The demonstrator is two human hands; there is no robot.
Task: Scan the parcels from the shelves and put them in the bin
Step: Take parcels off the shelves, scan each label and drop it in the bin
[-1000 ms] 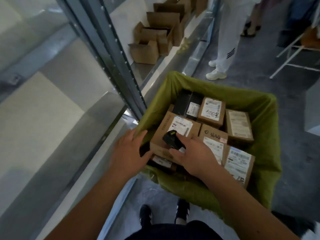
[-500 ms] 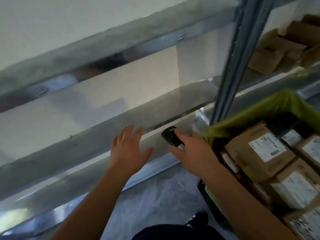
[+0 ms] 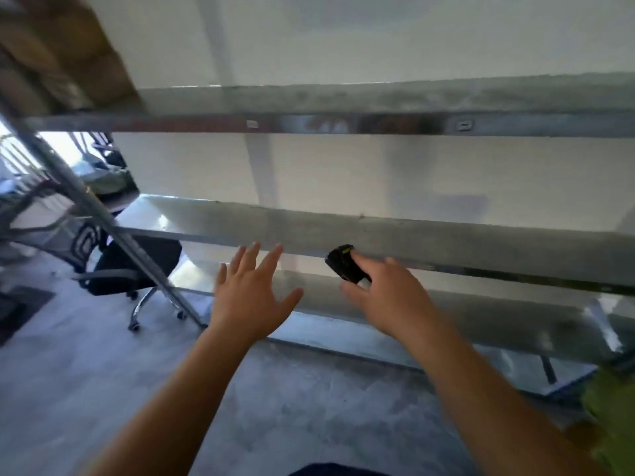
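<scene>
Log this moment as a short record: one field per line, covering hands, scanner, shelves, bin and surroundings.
left hand: open, fingers spread, holding nothing
right hand: grips the scanner
shelves: metal, bare in the stretch ahead of the hands
box: brown, blurred, on the upper shelf at top left
bin: only a green edge shows at lower right
chair: black office chair, beyond the shelf post on the left

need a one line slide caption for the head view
Right hand grips a black handheld scanner and open left hand reaches toward bare metal shelves.
</scene>
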